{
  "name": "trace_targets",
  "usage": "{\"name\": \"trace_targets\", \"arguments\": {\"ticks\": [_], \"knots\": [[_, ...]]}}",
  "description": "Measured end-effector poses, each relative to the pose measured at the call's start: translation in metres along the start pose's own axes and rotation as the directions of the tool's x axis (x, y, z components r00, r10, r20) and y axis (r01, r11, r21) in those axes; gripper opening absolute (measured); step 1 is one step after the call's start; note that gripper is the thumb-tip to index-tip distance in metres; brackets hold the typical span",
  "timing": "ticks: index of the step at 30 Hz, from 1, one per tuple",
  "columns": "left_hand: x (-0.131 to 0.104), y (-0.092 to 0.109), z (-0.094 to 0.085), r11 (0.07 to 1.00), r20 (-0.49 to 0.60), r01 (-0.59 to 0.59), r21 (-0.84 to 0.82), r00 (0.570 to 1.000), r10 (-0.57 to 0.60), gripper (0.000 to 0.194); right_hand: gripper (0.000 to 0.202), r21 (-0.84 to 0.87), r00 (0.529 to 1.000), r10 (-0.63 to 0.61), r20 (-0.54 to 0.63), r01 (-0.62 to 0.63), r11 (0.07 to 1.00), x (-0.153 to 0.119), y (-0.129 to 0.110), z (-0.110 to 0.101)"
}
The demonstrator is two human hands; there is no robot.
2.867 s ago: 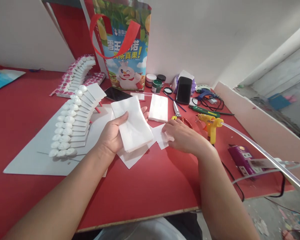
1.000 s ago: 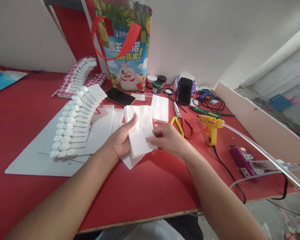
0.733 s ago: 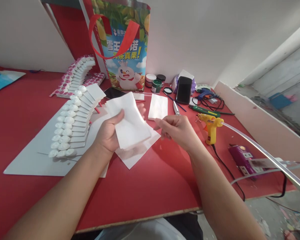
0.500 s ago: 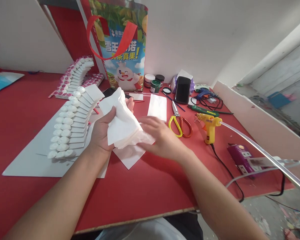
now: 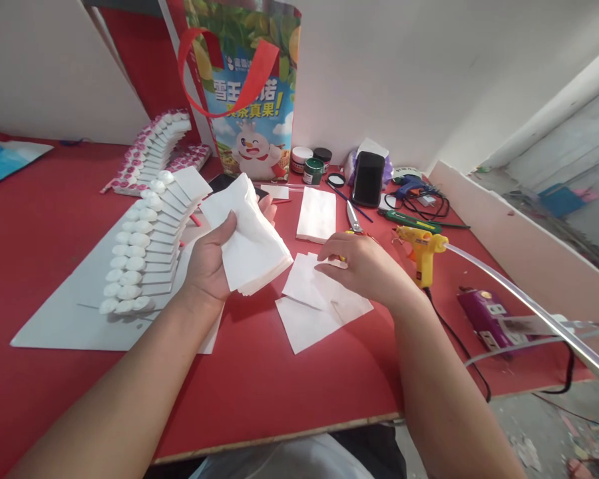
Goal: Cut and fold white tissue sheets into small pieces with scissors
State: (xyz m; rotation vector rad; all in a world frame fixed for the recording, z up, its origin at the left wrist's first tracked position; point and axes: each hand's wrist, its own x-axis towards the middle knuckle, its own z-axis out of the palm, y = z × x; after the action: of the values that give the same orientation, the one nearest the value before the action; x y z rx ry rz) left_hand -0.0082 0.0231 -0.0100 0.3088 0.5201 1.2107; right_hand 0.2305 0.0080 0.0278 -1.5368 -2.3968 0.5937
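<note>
My left hand (image 5: 212, 256) grips a thick stack of white paper napkins (image 5: 252, 243), thumb on top and fingers underneath. Several loose white napkins (image 5: 307, 322) lie overlapping on the red table, to the right of that stack. Over their far right part is my right hand (image 5: 362, 266), with a gap between thumb and fingertips and nothing visible held there. It partly covers the scissors (image 5: 354, 218). Behind the loose sheets sits a folded pile of white napkins (image 5: 317, 213).
At left, a curved piece with white round tufts (image 5: 140, 239) rests on a white board (image 5: 54, 326). A printed bag (image 5: 254, 100), paint jars (image 5: 313, 171) and a black phone (image 5: 368, 178) stand behind. A yellow glue gun (image 5: 422, 253) and purple box (image 5: 489, 319) are at right.
My right hand has moved right, away from the stack. Loose napkins now lie spread on the table below it. My left hand still holds the stack in nearly the same place.
</note>
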Motion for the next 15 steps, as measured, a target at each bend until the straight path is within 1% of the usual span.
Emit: {"name": "trace_targets", "arguments": {"ticks": [1,2,4,6,7,10,15], "knots": [[0.0,-0.001,-0.001,1.0,-0.003,0.01,0.006,1.0,-0.01,0.056,0.005,-0.007,1.0,0.009,0.024,-0.009,1.0,-0.001,0.0,-0.001],[0.001,-0.001,-0.001,1.0,-0.005,0.017,0.009,1.0,-0.017,0.054,0.006,-0.008,0.997,0.016,0.075,-0.015,1.0,-0.001,0.0,-0.001],[0.001,-0.002,-0.001,1.0,-0.015,0.023,0.015,1.0,-0.023,0.051,0.026,-0.001,0.98,0.019,0.198,-0.019,1.0,-0.003,-0.004,0.001],[0.001,-0.004,-0.001,0.999,-0.032,0.024,0.027,0.999,-0.024,0.049,0.045,-0.028,0.963,0.038,0.267,-0.032,0.999,-0.004,-0.009,0.005],[0.002,-0.004,-0.001,0.999,-0.037,0.026,0.033,0.999,-0.025,0.049,0.049,-0.054,0.96,0.061,0.273,-0.048,0.997,-0.004,-0.012,0.008],[0.002,-0.005,-0.002,0.999,-0.03,0.027,0.031,0.999,-0.026,0.051,0.048,-0.093,0.959,0.124,0.253,-0.104,0.99,-0.001,-0.017,0.017],[0.002,-0.005,-0.003,1.0,-0.019,0.02,0.021,1.0,-0.02,0.053,0.062,-0.051,0.983,0.103,0.155,-0.096,0.994,0.003,-0.009,0.021]]}}
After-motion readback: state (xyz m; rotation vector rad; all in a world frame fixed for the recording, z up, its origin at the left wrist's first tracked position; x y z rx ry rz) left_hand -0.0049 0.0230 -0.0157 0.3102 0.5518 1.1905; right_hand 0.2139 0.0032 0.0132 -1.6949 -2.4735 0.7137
